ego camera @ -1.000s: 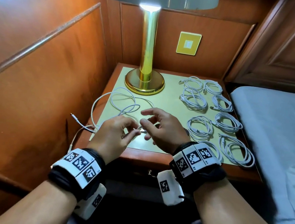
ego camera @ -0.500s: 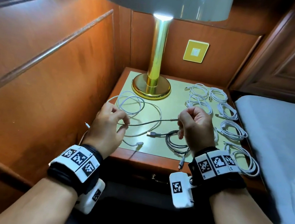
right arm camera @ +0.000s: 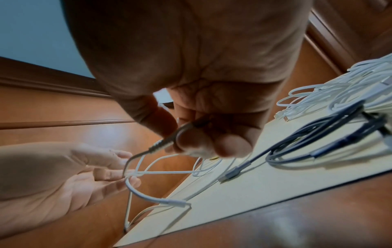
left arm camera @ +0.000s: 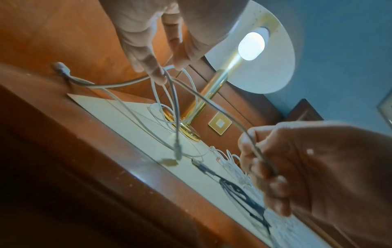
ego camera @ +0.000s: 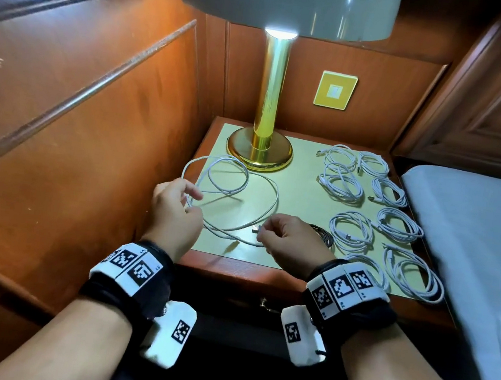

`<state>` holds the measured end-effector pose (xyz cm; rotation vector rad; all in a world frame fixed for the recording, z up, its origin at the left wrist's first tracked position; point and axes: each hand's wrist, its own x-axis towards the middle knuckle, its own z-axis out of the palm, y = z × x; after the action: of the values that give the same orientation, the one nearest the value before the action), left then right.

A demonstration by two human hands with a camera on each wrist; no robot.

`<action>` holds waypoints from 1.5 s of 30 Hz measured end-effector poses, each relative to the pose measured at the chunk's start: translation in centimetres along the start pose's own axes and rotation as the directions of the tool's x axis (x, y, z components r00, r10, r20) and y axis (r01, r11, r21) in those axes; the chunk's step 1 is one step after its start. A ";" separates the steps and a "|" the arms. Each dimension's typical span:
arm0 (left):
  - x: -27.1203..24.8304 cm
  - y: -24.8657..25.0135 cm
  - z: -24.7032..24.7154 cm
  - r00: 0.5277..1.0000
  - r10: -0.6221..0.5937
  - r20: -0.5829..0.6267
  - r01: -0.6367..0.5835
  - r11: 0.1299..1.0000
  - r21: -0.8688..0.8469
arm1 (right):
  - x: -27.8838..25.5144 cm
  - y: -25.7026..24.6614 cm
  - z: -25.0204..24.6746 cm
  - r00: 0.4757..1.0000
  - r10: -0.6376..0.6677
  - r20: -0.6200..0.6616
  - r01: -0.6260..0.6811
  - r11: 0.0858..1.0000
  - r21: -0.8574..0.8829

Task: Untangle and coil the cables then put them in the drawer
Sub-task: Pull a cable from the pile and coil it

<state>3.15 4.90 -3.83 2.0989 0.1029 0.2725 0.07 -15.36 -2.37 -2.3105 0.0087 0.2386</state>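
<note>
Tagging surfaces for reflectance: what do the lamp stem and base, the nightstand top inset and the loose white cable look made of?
Gold cylindrical lamp stem and round base: polished brass-like metal, with mirror-like highlights.
Pale yellow rectangular nightstand inset: smooth and matte, possibly laminate or leather-like; unclear.
Loose white cable: smooth rubbery plastic jacket, bending in soft loops.

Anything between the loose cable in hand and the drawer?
Yes. The drawer under the nightstand top is shut, and the loose white cable, held by the left hand and right hand, is uncoiled.

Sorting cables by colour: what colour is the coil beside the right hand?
Dark navy-grey coil, clearest in the right wrist view.
</note>
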 end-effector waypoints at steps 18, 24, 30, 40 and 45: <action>1.0 -1.7 -0.9 0.982 -0.167 0.091 0.171 0.984 -0.044 | 4.7 -0.8 2.6 0.934 0.356 0.033 -0.278 0.665 0.693; 1.3 -1.6 -1.2 0.966 -0.225 0.129 0.237 0.968 -0.085 | 6.3 -1.3 3.2 0.928 0.360 0.100 -0.291 0.528 0.798; 1.4 -1.7 -1.2 0.958 -0.253 0.138 0.267 0.959 -0.096 | 6.0 -2.2 3.9 0.971 0.238 -0.018 -0.125 0.569 0.813; 1.3 -2.0 -1.5 0.960 -0.258 0.110 0.268 0.960 -0.085 | 4.0 -2.9 2.3 0.931 0.058 -0.359 0.231 0.669 0.707; 1.5 -1.8 -1.7 0.948 -0.307 0.085 0.314 0.946 -0.084 | 3.1 -2.4 0.2 0.873 0.083 -0.480 0.307 0.670 0.675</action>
<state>4.28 7.54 -4.24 1.9589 0.3685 0.0117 3.27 -13.42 -1.29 -1.4742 0.1763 -0.3667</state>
